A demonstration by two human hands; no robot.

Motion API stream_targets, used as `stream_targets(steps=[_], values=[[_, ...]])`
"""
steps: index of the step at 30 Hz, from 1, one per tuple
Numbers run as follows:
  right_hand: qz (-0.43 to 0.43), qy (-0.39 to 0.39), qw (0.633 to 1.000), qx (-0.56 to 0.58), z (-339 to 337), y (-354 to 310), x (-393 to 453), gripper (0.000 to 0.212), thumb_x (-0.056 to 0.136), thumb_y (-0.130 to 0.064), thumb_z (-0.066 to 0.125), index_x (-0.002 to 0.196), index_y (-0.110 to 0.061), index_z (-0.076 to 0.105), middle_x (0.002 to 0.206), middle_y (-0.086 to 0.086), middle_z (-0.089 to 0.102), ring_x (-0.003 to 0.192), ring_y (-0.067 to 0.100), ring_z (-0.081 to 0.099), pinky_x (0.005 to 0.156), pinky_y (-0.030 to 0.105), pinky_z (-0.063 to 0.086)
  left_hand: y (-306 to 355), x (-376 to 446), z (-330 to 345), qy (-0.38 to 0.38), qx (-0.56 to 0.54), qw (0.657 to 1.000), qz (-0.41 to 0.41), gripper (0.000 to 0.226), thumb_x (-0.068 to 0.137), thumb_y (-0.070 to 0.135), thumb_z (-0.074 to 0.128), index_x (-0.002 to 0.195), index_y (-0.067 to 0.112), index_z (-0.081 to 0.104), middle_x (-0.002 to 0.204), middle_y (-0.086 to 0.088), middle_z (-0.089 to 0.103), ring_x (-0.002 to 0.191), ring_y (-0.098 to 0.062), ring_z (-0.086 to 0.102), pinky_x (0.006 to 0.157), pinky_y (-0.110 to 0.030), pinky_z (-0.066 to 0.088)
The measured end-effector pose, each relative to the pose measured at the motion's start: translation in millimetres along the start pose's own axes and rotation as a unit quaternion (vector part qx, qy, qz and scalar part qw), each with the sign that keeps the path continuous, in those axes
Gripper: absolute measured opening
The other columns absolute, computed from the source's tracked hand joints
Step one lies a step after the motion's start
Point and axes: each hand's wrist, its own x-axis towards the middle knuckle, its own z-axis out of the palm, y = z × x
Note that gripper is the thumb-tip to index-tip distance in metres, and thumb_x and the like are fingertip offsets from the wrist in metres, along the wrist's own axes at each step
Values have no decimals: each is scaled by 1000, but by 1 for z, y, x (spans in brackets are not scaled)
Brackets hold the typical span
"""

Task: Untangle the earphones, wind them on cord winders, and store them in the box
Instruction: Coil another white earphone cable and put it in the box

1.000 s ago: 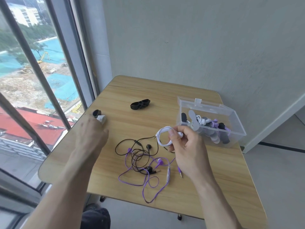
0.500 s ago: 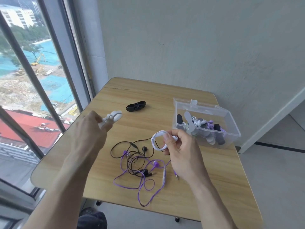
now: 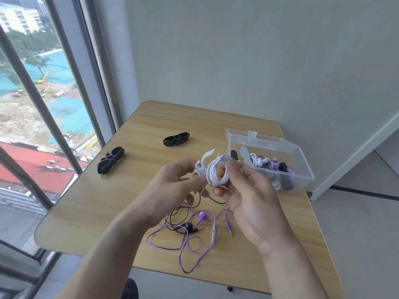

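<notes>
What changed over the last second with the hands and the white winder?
The left hand picked the white cord winder off the table's window side and brought it to the coiled white earphones that the right hand keeps gripping. Unchanged: the two black winders, the tangled black and purple earphones, the open clear box.

We saw the right hand (image 3: pixel 250 190) holding a coiled white earphone cord (image 3: pixel 216 172) above the wooden surface (image 3: pixel 133 203), its grip pinched around the loops, while the left hand (image 3: pixel 174 186) held a white cord winder (image 3: pixel 204 162) touching the coil. Below the hands, a purple earphone (image 3: pixel 203 216) and a black earphone (image 3: pixel 186 226) lay tangled together. Two black cord winders (image 3: pixel 110 160) (image 3: pixel 176 139) lay apart toward the window side, and a clear plastic box (image 3: pixel 302 167) holding wound earphones stood open at the right.
</notes>
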Motion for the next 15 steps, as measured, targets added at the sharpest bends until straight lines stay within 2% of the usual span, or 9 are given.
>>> stream_targets(steps=[2,4,7,11,15], values=[[10,-17,1000,20,-1,-3,-1,21,90,-21,57,83,-3,65,80,6,64,71,15,60,61,25,48,1,2,2,24,-31,999,-17,8,79,21,61,73,19,65,68,-2,64,70,-23,59,56,-30,42],[23,-33,999,31,-3,-7,-2,22,91,-20,56,80,-6,68,79,5,63,70,15,59,59,25,48,0,4,1,47,-57,996,-41,11,75,19,54,67,17,61,63,0,62,67,-24,56,57,-32,38],[33,-43,998,-8,-9,-9,-4,24,93,-21,55,84,-1,64,80,5,62,71,16,57,61,26,48,-1,2,0,36,-19,998,-42,15,73,21,49,70,9,57,65,-3,58,66,-21,51,64,-36,38],[23,-4,996,-87,-15,-8,-2,26,90,-26,58,86,-1,64,82,6,66,72,16,58,63,26,48,1,1,5,-2,47,999,-22,22,78,26,50,78,4,52,67,-4,53,67,-20,47,71,-37,38],[22,49,991,-122,-18,-6,0,29,82,-33,63,91,-6,70,80,6,68,69,15,57,63,28,48,2,0,9,1,2,1000,-6,13,80,23,54,86,12,59,67,-3,55,58,-22,47,61,-35,34]])
